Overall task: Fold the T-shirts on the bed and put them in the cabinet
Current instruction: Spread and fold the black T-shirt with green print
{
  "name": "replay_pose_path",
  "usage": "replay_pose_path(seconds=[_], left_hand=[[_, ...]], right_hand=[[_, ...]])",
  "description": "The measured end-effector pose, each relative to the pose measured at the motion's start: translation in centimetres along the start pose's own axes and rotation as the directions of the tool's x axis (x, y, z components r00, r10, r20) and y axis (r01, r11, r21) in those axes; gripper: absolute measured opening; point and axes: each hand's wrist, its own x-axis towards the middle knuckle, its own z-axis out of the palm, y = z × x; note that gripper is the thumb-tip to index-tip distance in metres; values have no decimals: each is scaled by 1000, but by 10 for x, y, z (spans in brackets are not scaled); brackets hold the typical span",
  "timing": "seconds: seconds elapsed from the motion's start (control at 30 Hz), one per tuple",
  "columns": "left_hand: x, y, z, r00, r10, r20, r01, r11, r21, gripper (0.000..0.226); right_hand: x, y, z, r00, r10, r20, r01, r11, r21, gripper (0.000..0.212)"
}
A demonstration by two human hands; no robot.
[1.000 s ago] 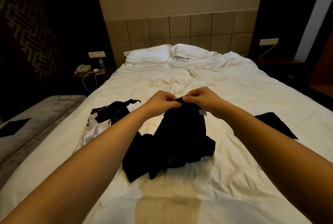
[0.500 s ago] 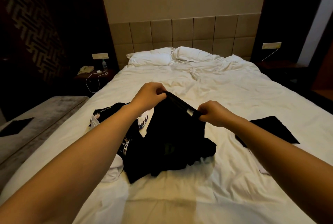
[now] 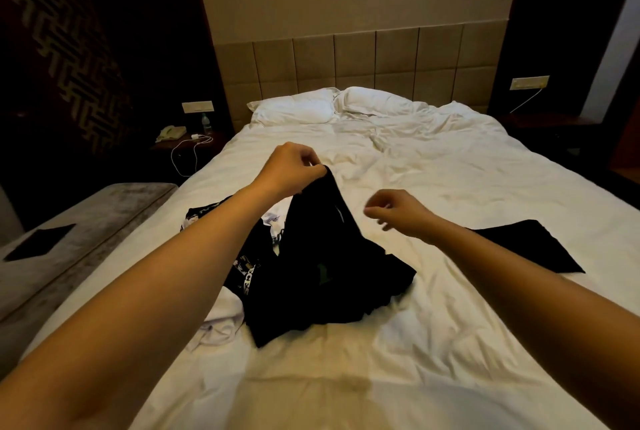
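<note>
Letters on the clothes, too small to read

White letters printed down a black T-shirt (image 3: 247, 274) in the pile on the bed (image 3: 450, 187), blocky and turned sideways, maybe "ECES" but not clear enough to be sure. More dark print on a white T-shirt (image 3: 277, 227) just behind it, only smudgy marks, not readable. Small pale tag inside the neck of the black T-shirt held up (image 3: 337, 222), nothing readable on it. No other words, numbers or signs clear enough to read anywhere else.
</note>
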Motion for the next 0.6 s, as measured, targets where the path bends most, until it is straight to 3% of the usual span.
replay_pose_path(seconds=[0.1,0.23,0.37,0.43,0.6], left_hand=[[-4,9,2,995,-29,94,34,998,-47,10],[-6,5,2,992,-74,101,81,995,-66,12],[-6,-7,-2,990,-103,96,117,981,-158,12],[-6,-10,-3,989,-108,104,127,970,-209,11],[-7,-9,1,992,-109,65,122,960,-253,12]], right_hand=[[-3,-20,26,990,-100,94,94,993,65,33],[-5,-28,42,985,-167,49,156,971,179,25],[-1,-21,50,976,-198,-92,198,980,-10,8],[0,-18,53,973,-170,-154,170,985,-14,9],[1,-14,60,978,-146,-149,124,982,-144,11]])
